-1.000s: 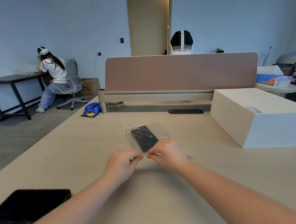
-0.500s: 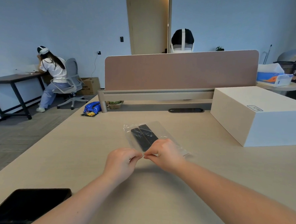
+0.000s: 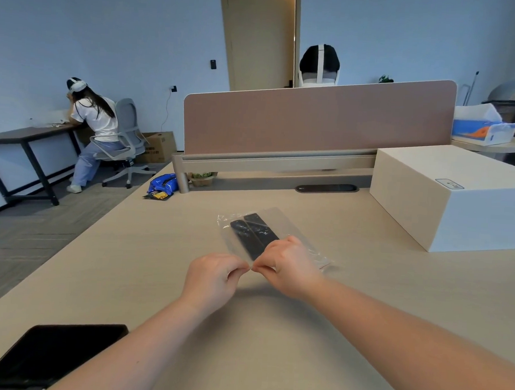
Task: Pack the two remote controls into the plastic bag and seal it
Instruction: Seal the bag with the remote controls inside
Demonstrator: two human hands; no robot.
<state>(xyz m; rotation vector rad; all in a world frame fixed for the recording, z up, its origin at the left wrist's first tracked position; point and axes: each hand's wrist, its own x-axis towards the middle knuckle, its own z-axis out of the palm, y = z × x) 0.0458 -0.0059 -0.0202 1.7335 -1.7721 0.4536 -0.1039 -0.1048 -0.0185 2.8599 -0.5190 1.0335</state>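
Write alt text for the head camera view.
Two bare hands, left hand and right hand, pinch the near edge of a clear plastic bag holding two black remote controls side by side on a pale wooden desk. A white rectangular box sits to the right.

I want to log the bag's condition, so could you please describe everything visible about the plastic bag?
The plastic bag is clear, thin and crinkled, lying flat on the desk. Two black remote controls lie side by side inside. The left hand and right hand pinch its near edge; whether it is sealed cannot be told.
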